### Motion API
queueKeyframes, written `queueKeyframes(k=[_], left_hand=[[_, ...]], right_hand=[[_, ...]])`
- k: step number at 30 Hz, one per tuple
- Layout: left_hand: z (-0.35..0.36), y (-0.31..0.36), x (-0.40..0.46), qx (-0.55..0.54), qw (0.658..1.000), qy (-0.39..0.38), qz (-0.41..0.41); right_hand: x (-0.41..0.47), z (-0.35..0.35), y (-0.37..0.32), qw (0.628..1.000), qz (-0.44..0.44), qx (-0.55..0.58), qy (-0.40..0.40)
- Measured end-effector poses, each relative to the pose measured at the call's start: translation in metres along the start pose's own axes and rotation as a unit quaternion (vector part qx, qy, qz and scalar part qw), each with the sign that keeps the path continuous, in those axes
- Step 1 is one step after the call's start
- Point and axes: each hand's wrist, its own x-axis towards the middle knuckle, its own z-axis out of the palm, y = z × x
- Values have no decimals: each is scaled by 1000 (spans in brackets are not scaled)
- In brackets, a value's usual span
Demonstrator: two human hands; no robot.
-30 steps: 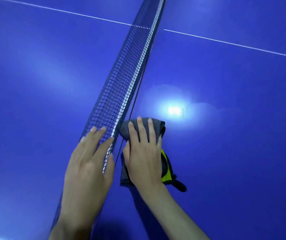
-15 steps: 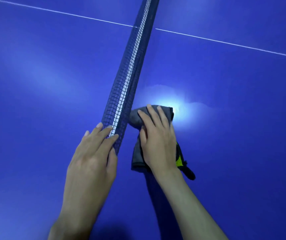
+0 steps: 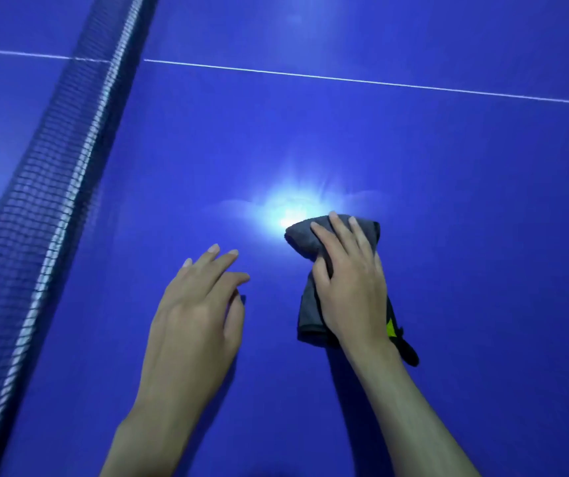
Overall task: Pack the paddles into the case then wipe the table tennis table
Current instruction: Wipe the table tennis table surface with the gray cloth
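My right hand [image 3: 348, 287] presses flat on the grey cloth [image 3: 310, 242], grip loose, fingers straight, thumb wrapped at its edge. It has slid away from the net [image 3: 45, 187], which now sits off at 9 o'clock. My left hand [image 3: 197, 311] has let go of the net and hovers open over the blue tabletop [image 3: 448, 201], holding nothing. Cloth lies at centre-right, by the glare. Paddles and case not in view; looks like wiping is moving into open surface.

A table tennis room: a blue table [image 3: 413, 160] with a white line [image 3: 362, 80], and a net [image 3: 52, 160] left of the left hand [image 3: 197, 315].
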Motion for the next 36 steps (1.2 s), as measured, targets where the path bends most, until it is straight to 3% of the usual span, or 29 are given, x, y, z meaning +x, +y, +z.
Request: queueKeyframes(k=[12,19,24,27,36], left_hand=[[97,126,36,-6,999,-30,19],[107,160,49,11,999,-40,25],[92,155,47,23,999,-19,24],[70,131,38,19,999,12,-24],[12,32,20,48,992,61,-95]], right_hand=[[-3,-81,187,994,101,13,43],[31,-95,232,996,81,2,45],[87,-89,224,994,95,6,50],[98,-78,199,992,116,7,44],[101,-21,78,1000,-2,-19,10]])
